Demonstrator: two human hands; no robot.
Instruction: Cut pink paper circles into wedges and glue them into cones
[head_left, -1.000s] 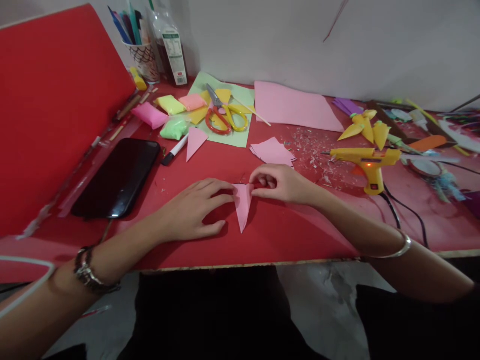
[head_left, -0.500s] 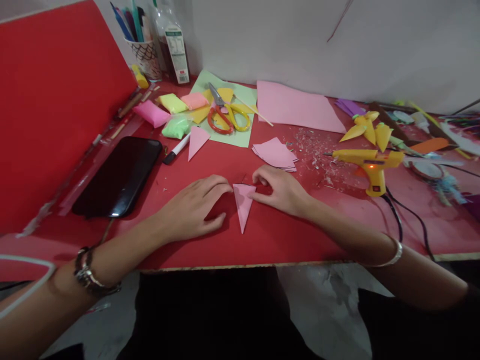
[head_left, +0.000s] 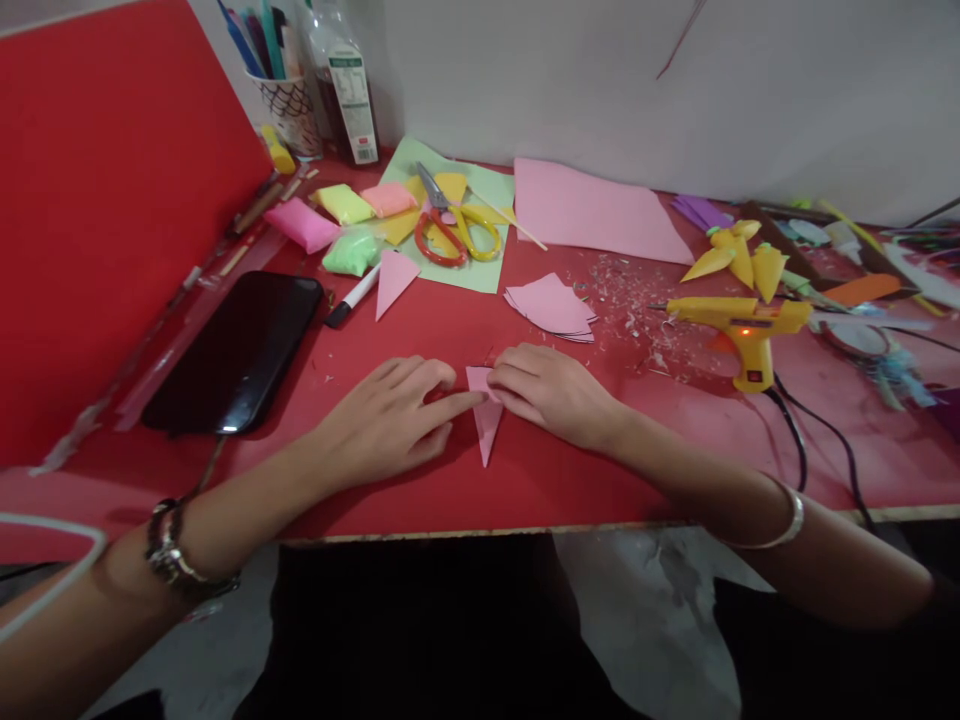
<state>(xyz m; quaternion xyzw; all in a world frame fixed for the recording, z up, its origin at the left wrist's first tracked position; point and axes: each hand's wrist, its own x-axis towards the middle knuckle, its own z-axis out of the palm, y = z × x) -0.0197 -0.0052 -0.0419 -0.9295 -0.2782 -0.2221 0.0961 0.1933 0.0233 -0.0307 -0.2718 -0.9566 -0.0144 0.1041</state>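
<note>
A small folded pink paper triangle (head_left: 486, 425) lies point-down on the red table (head_left: 570, 470), near its front edge. My left hand (head_left: 390, 420) lies flat beside it, index finger stretched out and pressing on the paper's upper part. From the other side my right hand (head_left: 551, 385) rests on the triangle's top right corner, its fingers extended and pressed down flat. Part of the paper's top edge is hidden under both sets of fingers.
A black phone (head_left: 236, 350) lies at left below a tilted red board (head_left: 112, 200). Behind are a marker (head_left: 351, 298), another pink triangle (head_left: 391, 280), scissors (head_left: 454, 225), clay packets (head_left: 341, 225), pink paper squares (head_left: 551, 305), a pink sheet (head_left: 592, 210), a yellow glue gun (head_left: 739, 325) and yellow cones (head_left: 739, 255).
Both hands have closed in over the pink triangle's top. My left index finger now presses on the paper, and my right hand has flattened onto its corner.
</note>
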